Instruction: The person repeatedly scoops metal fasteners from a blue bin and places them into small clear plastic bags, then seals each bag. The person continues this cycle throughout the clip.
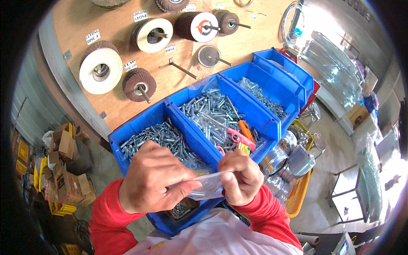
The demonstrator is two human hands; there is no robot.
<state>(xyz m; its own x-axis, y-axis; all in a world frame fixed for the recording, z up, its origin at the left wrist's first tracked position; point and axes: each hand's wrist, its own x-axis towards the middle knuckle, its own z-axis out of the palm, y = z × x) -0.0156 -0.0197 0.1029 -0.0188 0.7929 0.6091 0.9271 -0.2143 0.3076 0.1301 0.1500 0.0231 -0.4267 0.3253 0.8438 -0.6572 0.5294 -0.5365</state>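
Observation:
Between my two hands a clear plastic bag (208, 187) is stretched over the front of the blue bins. My left hand (155, 178) pinches its left side between thumb and fingers. The right side is gripped by my right hand (241, 177), fingers curled and thumb on top. What the bag holds, if anything, I cannot make out. Under my left hand lies a blue bin (121, 138) full of metal bolts (168, 136). Beyond my right hand, a pink-handled gas lighter (241, 138) and an orange-handled tool (245, 129) rest on bolts in the middle bin (268, 121).
A wooden board (117, 110) with grinding discs (102, 70) on protruding pegs rises behind the bins. Another blue bin (293, 104) of small fasteners stands farther right. On the right, a yellow basket (304, 191) holds clear-wrapped rolls (278, 159). Cardboard boxes (70, 182) are at the left.

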